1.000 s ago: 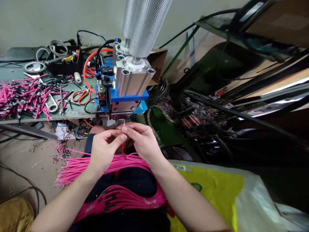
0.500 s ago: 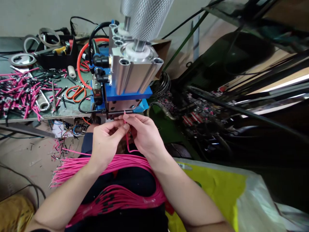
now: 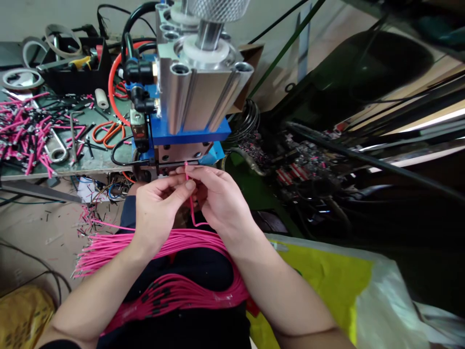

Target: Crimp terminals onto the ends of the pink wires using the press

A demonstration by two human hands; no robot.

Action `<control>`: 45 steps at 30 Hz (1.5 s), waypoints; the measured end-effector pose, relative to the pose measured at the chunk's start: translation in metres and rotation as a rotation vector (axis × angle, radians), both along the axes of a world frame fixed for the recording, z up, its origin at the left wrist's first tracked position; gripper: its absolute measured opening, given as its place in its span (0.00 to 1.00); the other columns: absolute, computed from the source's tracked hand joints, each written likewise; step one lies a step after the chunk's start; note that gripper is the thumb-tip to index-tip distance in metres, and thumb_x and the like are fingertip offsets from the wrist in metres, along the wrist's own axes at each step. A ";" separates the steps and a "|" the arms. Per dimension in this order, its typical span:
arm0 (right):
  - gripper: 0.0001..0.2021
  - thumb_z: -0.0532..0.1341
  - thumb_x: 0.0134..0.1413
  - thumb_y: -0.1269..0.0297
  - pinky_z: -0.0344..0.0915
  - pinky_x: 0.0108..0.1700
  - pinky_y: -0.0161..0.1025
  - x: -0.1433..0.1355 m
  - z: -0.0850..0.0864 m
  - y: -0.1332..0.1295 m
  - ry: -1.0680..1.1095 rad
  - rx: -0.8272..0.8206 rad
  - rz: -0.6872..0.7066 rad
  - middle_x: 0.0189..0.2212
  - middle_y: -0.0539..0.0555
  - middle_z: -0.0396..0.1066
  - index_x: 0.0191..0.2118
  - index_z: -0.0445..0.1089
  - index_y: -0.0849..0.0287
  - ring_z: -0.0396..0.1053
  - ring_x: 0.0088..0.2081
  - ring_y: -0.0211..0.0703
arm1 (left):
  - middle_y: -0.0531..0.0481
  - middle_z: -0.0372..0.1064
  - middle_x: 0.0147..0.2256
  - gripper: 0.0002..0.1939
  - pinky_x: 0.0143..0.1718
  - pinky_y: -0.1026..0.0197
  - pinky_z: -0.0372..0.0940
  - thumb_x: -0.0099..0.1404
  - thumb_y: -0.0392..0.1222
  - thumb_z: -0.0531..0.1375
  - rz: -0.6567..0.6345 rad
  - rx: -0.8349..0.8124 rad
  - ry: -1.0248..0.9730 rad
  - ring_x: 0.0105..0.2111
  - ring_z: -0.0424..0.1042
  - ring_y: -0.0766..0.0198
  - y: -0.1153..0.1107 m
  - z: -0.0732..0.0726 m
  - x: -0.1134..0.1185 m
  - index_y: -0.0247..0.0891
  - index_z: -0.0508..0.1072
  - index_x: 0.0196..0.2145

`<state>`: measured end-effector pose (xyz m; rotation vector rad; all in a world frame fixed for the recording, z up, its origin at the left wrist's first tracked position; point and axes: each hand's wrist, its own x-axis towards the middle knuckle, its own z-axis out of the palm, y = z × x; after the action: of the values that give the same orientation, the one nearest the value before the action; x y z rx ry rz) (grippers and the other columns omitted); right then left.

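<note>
A thin pink wire (image 3: 193, 213) stands between my two hands, its tip at the lower front edge of a metal and blue press (image 3: 196, 106). My left hand (image 3: 158, 208) pinches the wire with thumb and fingers. Close beside it, my right hand (image 3: 223, 198) is closed on the same wire nearer the tip. From there the wire drops and bends right beneath my right hand. A thick bundle of pink wires (image 3: 196, 238) curves across my lap, its cut ends at the left under my left forearm.
On the green bench (image 3: 83, 167) at left lie pink and black offcuts (image 3: 25, 131), a wrench (image 3: 56, 148), orange-handled scissors (image 3: 109, 133) and a black tool box (image 3: 76, 77). A yellow sack (image 3: 319, 281) is at lower right, beside dark machinery.
The view has shifted a little, so the press and bench appear slightly farther left and higher. Both hands keep nearly the same pinch on the wire at the press edge.
</note>
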<state>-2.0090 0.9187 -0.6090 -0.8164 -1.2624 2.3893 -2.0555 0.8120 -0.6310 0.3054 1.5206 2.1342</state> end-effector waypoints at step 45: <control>0.10 0.69 0.61 0.54 0.76 0.47 0.44 0.047 -0.032 -0.017 0.109 0.366 0.117 0.40 0.56 0.83 0.41 0.82 0.54 0.79 0.42 0.48 | 0.50 0.81 0.27 0.04 0.30 0.69 0.71 0.57 0.39 0.73 -0.005 -0.199 0.243 0.27 0.76 0.65 -0.033 -0.004 0.022 0.38 0.85 0.31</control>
<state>-1.9620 0.9013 -0.6412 -0.5078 -1.6722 2.1544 -2.0331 0.7791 -0.6353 0.5110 1.8504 1.9779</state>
